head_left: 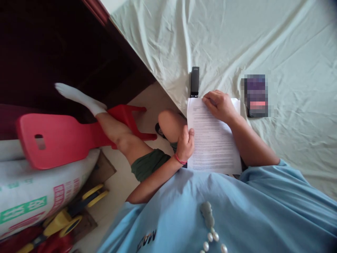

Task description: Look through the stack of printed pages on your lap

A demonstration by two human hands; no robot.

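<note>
A: Where's the paper?

B: The thin stack of white printed sheets [210, 151] is at the near edge of the wrinkled pale-green cloth [226, 42], right in front of the person's light-blue shirt [181, 211].

A: And the hands?

B: Apart from each other, both on the stack. The left hand [185, 143] grips its left edge, thumb on top; the right hand [220, 107] pinches its far edge.

A: How far along is it?

B: The sheets are gathered into one pile. Lower ones peek out at its far right corner, so I'd judge the edges not fully even yet. No fastening shows, though the right hand covers part of the far edge. What looks like a black oblong stapler [195, 80] lies just past the stack's far left corner, no hand on it.

A: Anything else on the cloth?

B: Right of the stack, a dark rectangular phone [256, 95], its screen blurred out.

A: The room?

B: Left of the stack, a red plastic chair [55, 140] on a pale floor [147, 100]; farther left, a white sack [39, 193] printed green and pink.
</note>
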